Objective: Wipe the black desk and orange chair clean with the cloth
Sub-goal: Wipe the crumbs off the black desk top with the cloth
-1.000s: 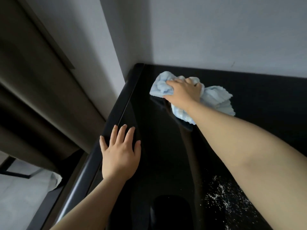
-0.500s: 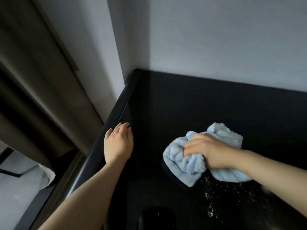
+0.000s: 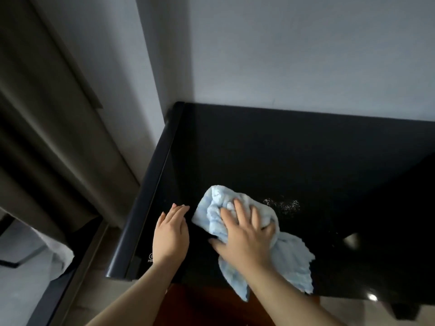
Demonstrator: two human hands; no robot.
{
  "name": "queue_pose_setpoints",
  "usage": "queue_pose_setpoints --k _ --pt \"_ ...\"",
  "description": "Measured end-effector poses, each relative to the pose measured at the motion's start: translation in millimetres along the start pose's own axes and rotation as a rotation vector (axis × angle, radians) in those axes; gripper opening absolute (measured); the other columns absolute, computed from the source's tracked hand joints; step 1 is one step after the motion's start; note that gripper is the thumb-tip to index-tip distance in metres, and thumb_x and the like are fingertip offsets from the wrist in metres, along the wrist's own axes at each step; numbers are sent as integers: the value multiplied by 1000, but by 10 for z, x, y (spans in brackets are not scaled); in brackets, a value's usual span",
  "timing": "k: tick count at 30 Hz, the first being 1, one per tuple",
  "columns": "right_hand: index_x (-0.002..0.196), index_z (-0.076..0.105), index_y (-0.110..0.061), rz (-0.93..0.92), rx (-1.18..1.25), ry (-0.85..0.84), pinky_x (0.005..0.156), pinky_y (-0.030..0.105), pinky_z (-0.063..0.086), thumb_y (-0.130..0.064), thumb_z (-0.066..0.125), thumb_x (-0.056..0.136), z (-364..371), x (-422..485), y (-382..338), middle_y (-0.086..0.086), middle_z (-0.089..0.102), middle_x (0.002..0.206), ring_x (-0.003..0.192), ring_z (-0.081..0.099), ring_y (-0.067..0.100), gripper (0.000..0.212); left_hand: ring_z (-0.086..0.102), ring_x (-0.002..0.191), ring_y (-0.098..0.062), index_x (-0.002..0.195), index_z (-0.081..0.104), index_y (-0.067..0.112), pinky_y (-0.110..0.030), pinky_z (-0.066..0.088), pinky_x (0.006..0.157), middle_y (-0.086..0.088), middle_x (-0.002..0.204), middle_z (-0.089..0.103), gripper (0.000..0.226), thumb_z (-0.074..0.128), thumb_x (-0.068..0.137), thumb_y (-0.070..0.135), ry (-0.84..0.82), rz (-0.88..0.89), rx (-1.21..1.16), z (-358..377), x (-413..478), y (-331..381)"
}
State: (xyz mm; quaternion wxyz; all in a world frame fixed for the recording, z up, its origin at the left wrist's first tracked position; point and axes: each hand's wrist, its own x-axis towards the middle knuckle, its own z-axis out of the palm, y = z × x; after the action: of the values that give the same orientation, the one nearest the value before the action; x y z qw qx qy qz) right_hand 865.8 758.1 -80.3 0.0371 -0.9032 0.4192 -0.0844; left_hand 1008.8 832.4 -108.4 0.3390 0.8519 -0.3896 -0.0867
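The right hand (image 3: 247, 236) lies flat on the pale blue cloth (image 3: 259, 243), its fingers (image 3: 240, 208) spread and nearly straight, pressing the bunched fabric against the glossy black counter (image 3: 306, 156); the cloth sits near the front left of the counter, its loose tail trailing over the front edge; just beyond it, to the right, a scatter of white crumbs (image 3: 283, 204) lies on the dark surface; the left hand (image 3: 170, 234) rests beside the cloth, fingers together and relaxed, holding nothing, near the counter's rounded left rim; below the front edge shows a patch of orange chair (image 3: 200, 307); a grey curtain (image 3: 47, 137) hangs to the left against the pale wall (image 3: 294, 50).
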Motion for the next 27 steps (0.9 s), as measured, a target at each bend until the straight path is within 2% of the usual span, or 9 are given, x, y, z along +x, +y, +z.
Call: queue_pose_setpoints --k 4,9,11,14,18,20,23,25,27 --pt "136 34 -45 155 -66 -58 93 48 36 -59 48 85 19 -141 621 -9 21 152 131 30 28 55 18 143 -11 133 51 16 -22 1 114 3 147 40 38 37 98 10 -110 42 55 -42 -194 -59" --pt "117 63 -19 420 16 223 74 47 44 -21 69 77 -275 -343 1042 11 57 126 94 55 43 41 15 143 -18 140 41 26 -32 9 118 7 149 36 41 34 101 17 -188 -210 -256 -144 -217 -33" --pt "104 70 -17 364 77 325 62 43 46 -13 79 61 -308 -328 670 15 65 109 73 58 42 44 29 138 -18 138 43 28 -37 23 115 9 140 47 41 36 100 17 -176 -277 -417 -179 -210 -37" --pt "93 72 -28 146 95 299 55 39 47 -22 83 46 -209 -424 -133 5 67 99 66 60 34 49 44 119 -7 134 49 24 -24 30 104 5 134 54 38 42 98 15 -108 -301 -549 -209 -255 -14" --pt "95 72 -36 73 -2 166 55 41 48 -30 87 43 -126 -597 -152 -1 68 104 74 63 30 54 34 135 -14 139 43 19 -29 18 115 -1 143 45 40 40 99 17 -149 -196 -368 -187 -363 -46" --pt "99 72 -34 216 -23 114 59 42 48 -27 86 46 -191 -697 186 0 67 108 78 62 34 55 18 142 -11 143 36 21 -20 3 113 -1 150 34 43 37 100 21 -195 -127 -230 -172 -409 -78" --pt "116 66 -26 447 -2 111 75 46 44 -24 77 68 -280 -786 552 4 57 128 99 55 38 49 5 144 -6 147 26 26 -19 -5 111 3 154 25 46 32 101 27 -255 -31 -118 -167 -446 -113" --pt "111 68 -18 501 82 176 72 48 44 -16 80 66 -287 -785 442 10 60 123 93 57 42 47 2 144 -6 147 24 28 -22 -7 112 5 155 23 47 31 101 29 -270 6 -75 -159 -455 -133" --pt "101 73 -19 336 93 220 61 47 49 -14 86 51 -258 -761 106 11 66 110 78 61 41 52 1 144 -7 147 24 28 -24 -7 113 6 155 23 47 30 101 29 -255 29 -19 -146 -460 -142"
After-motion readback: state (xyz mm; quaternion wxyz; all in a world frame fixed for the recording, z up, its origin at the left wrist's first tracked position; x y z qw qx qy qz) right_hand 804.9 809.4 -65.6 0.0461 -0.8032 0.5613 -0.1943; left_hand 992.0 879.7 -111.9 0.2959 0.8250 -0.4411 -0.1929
